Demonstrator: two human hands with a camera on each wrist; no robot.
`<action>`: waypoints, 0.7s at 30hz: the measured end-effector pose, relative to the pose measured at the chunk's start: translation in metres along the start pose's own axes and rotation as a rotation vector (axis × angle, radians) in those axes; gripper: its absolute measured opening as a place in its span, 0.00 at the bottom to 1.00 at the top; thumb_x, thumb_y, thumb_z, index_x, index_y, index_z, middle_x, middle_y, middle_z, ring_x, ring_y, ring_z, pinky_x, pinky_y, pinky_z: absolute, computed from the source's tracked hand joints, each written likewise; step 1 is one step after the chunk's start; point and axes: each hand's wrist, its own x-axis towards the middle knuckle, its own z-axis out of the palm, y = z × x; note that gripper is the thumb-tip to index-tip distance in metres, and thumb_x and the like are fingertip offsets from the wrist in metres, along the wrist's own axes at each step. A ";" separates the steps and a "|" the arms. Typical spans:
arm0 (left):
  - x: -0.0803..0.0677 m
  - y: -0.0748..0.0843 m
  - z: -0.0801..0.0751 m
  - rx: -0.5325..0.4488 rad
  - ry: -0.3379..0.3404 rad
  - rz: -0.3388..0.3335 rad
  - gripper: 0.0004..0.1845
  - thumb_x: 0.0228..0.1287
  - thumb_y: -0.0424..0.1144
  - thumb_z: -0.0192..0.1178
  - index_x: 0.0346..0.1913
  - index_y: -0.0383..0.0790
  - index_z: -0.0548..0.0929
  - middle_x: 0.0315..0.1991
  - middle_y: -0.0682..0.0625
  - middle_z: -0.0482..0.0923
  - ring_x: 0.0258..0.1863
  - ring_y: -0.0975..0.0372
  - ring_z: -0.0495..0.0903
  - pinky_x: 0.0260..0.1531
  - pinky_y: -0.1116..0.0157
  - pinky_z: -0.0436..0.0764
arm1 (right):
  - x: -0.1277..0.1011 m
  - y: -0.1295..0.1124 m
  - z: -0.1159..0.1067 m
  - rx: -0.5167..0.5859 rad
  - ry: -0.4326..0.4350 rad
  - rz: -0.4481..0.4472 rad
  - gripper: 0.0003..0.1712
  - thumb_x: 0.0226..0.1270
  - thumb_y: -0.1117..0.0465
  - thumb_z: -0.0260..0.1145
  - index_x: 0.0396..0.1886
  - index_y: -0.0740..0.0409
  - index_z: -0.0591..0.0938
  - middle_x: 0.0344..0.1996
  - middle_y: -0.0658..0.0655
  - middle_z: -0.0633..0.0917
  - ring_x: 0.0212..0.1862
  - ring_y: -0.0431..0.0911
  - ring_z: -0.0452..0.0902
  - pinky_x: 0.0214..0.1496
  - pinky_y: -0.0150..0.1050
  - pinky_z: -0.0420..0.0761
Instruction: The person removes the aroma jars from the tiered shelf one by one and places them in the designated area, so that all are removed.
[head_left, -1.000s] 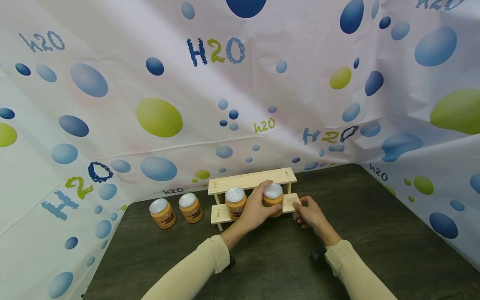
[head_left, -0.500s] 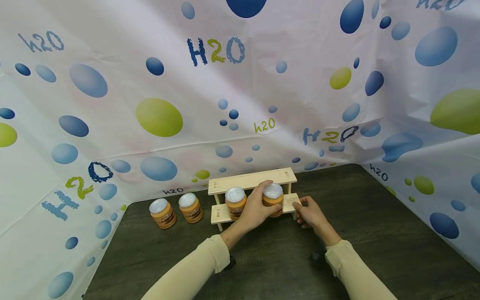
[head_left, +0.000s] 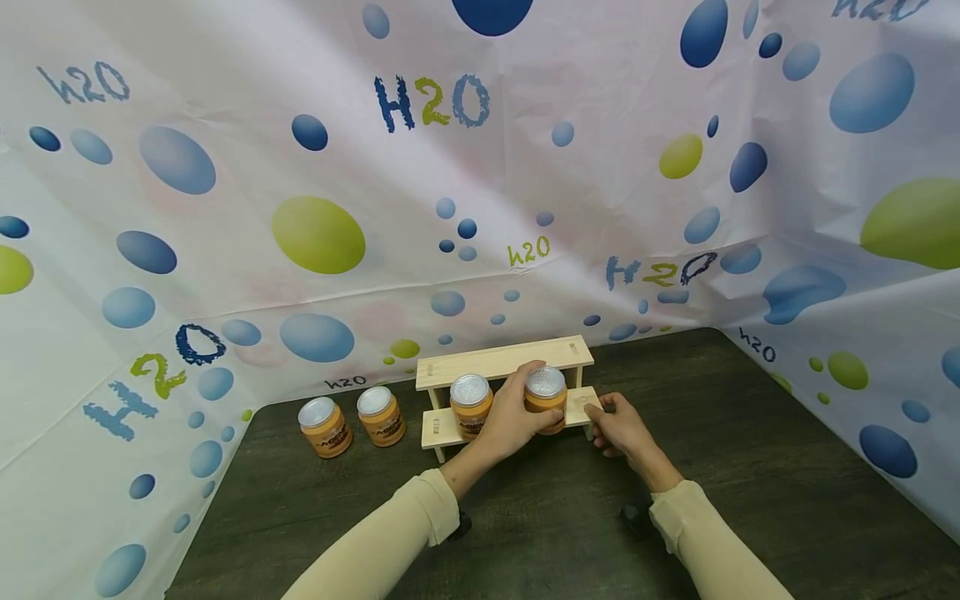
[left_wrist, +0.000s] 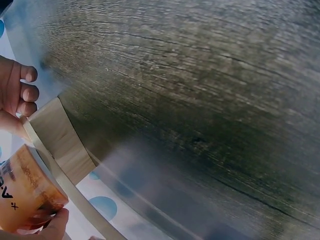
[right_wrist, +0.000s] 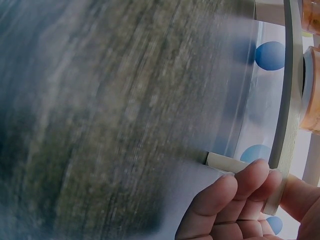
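Note:
A two-tier wooden shelf (head_left: 502,360) stands against the back wall. On its lower board sit two orange jars with silvery lids. My left hand (head_left: 510,423) reaches between them, thumb and fingers around the right-hand jar (head_left: 543,402); the left-hand jar (head_left: 470,406) is partly behind that hand. In the left wrist view the thumb lies at the base of the held jar (left_wrist: 25,192). My right hand (head_left: 622,429) pinches the right end of the lower board (head_left: 579,404). The right wrist view has its thumb on top and curled fingertips (right_wrist: 252,172) beneath the board.
Two more orange jars, one nearer the corner (head_left: 327,427) and one nearer the shelf (head_left: 382,417), stand to the left on the dark wood-grain table (head_left: 540,533). A white sheet (head_left: 525,183) with blue and green spots hangs behind and around the table.

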 end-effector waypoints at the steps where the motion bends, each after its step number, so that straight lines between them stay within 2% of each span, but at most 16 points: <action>1: 0.000 0.000 0.000 -0.001 0.000 -0.002 0.41 0.62 0.43 0.71 0.75 0.47 0.64 0.65 0.43 0.72 0.60 0.51 0.78 0.56 0.51 0.79 | 0.000 0.000 0.000 0.000 -0.001 0.001 0.18 0.79 0.54 0.54 0.57 0.62 0.66 0.20 0.49 0.76 0.23 0.41 0.75 0.24 0.38 0.77; 21: 0.001 0.003 -0.001 -0.003 -0.002 -0.011 0.41 0.61 0.41 0.72 0.75 0.47 0.64 0.65 0.43 0.71 0.61 0.52 0.78 0.57 0.51 0.79 | -0.001 -0.001 0.000 0.007 0.003 -0.005 0.19 0.79 0.53 0.55 0.56 0.62 0.66 0.20 0.49 0.76 0.22 0.41 0.75 0.24 0.38 0.77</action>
